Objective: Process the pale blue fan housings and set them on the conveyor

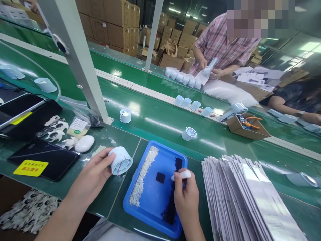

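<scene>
The left hand (94, 175) has its grip closed on a pale-blue cylindrical housing (121, 160), with the thumb and fingers on its side wall. It is held above the counter (115, 140), just left of the blue tray (152, 199). It looks light, hollow and stiff — thin plastic, probably slippery (fine wires show at its open end, so the wall seems the safer hold). The right hand (187, 197) pinches a small white stick (182, 175) over the tray, near a dark square pad (160, 177).

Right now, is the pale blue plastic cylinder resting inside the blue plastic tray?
No, the left hand holds the pale blue plastic cylinder left of the blue plastic tray.
</scene>
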Available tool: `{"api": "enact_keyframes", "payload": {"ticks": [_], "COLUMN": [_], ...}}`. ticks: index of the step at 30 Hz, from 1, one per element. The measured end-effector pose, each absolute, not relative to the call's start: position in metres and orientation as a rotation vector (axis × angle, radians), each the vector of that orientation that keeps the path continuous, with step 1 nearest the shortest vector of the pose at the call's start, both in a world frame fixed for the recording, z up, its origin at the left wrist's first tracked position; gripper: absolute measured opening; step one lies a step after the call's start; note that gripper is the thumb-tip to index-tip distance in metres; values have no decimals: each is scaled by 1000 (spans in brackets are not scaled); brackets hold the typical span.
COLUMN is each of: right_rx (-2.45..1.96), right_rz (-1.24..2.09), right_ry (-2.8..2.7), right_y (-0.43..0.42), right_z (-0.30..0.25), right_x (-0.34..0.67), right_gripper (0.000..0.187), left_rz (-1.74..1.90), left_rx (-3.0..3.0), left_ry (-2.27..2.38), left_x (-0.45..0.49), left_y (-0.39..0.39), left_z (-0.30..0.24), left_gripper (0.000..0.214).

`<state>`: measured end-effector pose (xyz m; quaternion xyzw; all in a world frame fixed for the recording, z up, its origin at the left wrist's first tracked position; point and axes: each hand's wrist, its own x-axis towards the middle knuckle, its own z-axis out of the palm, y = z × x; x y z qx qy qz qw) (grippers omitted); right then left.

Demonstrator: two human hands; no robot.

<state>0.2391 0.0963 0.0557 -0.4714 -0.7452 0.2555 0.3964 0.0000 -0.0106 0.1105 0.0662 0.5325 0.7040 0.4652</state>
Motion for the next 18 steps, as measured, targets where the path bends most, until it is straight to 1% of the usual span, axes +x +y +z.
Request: {"api": "enact_keyframes", "payload": {"ticks": [5,9,13,15,18], "right_rx": [-1112,-1032,-908,-817,-801], "right_rz": [695,887,913,1003,1141], "right_ry": [-1858,-1936,-1569,-1379,-1283], "right_y": [97,87,63,49,36], "right_z": [66,74,99,113,128], "right_x": [232,227,216,208,197], "right_gripper": [19,16,10,11,13], "left_rz": [1713,1732,1696,1664,1654], "left_rx": [167,185,234,294,362], "left_ry": [1196,1143,1133,1128,1123], "left_x": [13,26,37,41,46], "left_y": [-2,3,6,6,6], "left_z": [112,117,121,123,126], "left_gripper": [20,17,18,17,16]}}
